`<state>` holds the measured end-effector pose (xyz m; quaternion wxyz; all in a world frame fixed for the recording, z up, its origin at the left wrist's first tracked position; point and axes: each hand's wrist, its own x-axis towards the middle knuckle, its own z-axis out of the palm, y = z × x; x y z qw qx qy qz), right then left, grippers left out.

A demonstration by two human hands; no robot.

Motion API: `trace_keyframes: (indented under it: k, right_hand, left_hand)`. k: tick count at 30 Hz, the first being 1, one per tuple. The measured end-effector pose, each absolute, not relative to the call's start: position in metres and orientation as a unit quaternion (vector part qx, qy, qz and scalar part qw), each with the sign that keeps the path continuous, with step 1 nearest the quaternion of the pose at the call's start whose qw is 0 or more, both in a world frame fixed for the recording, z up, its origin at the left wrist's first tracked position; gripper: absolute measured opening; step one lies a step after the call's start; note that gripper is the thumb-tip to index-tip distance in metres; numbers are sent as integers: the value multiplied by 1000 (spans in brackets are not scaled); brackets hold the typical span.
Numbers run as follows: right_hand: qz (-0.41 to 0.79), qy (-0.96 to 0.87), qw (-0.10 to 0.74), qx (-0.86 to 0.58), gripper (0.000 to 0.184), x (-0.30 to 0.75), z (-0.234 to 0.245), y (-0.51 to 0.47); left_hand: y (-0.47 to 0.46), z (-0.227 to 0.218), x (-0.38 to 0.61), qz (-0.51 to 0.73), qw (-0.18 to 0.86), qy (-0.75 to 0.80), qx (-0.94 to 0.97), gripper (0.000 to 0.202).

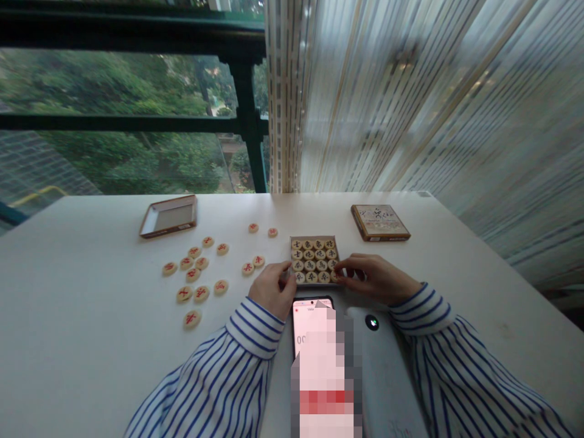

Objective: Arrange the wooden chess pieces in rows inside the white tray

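Note:
A shallow box (pixel 312 238) in the middle of the table holds rows of round Chinese chess pieces (pixel 309 266) with black characters. My left hand (pixel 274 289) is closed at the box's left side, fingers and thumb at its edge. At the opposite side, my right hand (pixel 381 278) has its fingers closed over the lower right corner, touching a chess piece (pixel 334 276) there that they partly cover. To the left of the box, several loose pieces with red characters (pixel 201 294) lie scattered. Two of them, one a red piece (pixel 247 269), are close to my left hand.
An open, shallow box part (pixel 170 230) lies at the back left. A patterned box (pixel 381 221) rests at the back right. Below the chess box are a phone (pixel 302 359) with a lit screen and a white device (pixel 385 371) with a small round display.

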<state>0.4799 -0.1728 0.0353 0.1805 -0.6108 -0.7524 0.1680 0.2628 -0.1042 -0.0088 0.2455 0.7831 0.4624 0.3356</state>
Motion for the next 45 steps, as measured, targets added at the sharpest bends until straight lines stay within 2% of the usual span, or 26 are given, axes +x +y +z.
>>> trace_keyframes:
  k: [15,45]
  right_hand:
    - [142,-759,170,-612,23,479,37,-173]
    - [139,-757,182,-612,25,478,38,-174]
  left_hand:
    - [-104,-10,263,338,238,458,787,26]
    - [-105,-5,262,331,242,461,787,27]
